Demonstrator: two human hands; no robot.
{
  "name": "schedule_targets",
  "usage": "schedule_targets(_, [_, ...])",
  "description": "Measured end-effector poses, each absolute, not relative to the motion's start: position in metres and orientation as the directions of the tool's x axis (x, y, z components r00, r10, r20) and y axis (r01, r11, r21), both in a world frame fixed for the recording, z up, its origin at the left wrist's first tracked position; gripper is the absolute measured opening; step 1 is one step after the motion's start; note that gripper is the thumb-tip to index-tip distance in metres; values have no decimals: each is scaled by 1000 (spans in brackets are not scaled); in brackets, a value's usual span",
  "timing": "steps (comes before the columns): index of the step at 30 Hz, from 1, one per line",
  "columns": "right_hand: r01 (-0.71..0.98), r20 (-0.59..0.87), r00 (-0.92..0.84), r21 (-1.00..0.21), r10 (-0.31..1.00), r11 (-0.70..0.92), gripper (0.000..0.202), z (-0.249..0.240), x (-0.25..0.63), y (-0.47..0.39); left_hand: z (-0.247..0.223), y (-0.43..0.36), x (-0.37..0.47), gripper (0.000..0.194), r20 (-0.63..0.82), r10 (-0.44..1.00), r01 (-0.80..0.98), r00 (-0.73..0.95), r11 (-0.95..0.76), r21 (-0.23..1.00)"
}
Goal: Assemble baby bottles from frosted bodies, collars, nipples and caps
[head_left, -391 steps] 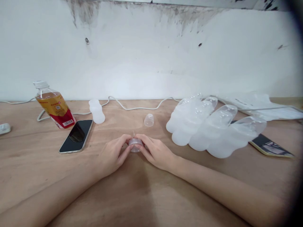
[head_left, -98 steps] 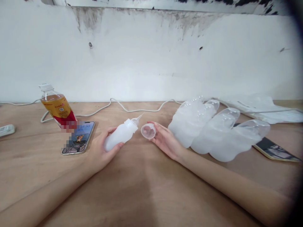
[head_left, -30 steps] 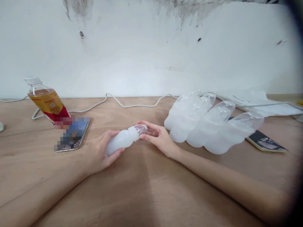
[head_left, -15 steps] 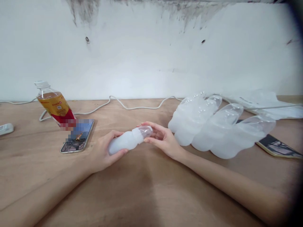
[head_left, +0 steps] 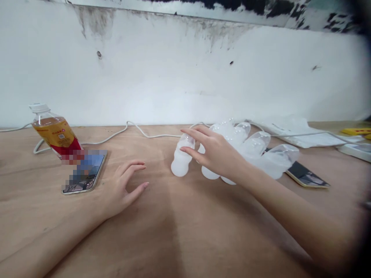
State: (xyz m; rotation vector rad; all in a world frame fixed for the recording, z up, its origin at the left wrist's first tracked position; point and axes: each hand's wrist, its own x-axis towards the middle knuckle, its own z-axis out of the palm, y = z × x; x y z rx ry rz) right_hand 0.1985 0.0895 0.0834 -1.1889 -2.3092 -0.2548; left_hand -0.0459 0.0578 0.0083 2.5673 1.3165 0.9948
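A small frosted white plastic bottle (head_left: pixel 179 165) with a clear cap stands nearly upright on the table, leaning slightly right. The thumb and fingers of my right hand (head_left: pixel 216 148) are around its cap, thumb on the near side. To the left, my left hand (head_left: pixel 121 189) hovers low over the tabletop, holding nothing, its fingers and thumb apart. Just right of the single bottle is a cluster of similar bottles (head_left: pixel 274 162) with clear caps, tilted to the right. My right hand and forearm cover part of this cluster.
A drink bottle (head_left: pixel 58 131) with a yellow and red label stands left, by a phone (head_left: pixel 87 173). Another phone (head_left: pixel 308 175) lies right. A white cable (head_left: pixel 153 136) runs along the wall. Clear plastic wrapping (head_left: pixel 295 131), a white device (head_left: pixel 356 150) and a yellow object (head_left: pixel 356 131) are far right.
The small bottle has gone from lying between both hands to standing beside the cluster, moved right by my right hand. My left hand has let go of it. The view has shifted.
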Motion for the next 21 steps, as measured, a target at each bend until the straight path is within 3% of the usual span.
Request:
schedule_targets(5, [857, 503, -500, 168, 705, 487, 39, 88, 209, 96, 6, 59, -46, 20, 476, 760, 704, 442, -623, 341])
schedule_targets(11, [874, 512, -483, 337, 711, 350, 33, 91, 211, 95, 4, 60, -47, 19, 468, 757, 701, 457, -630, 334])
schedule_targets(21, [876, 516, -475, 351, 713, 330, 33, 92, 218, 98, 3, 62, -47, 19, 458, 759, 697, 464, -631, 341])
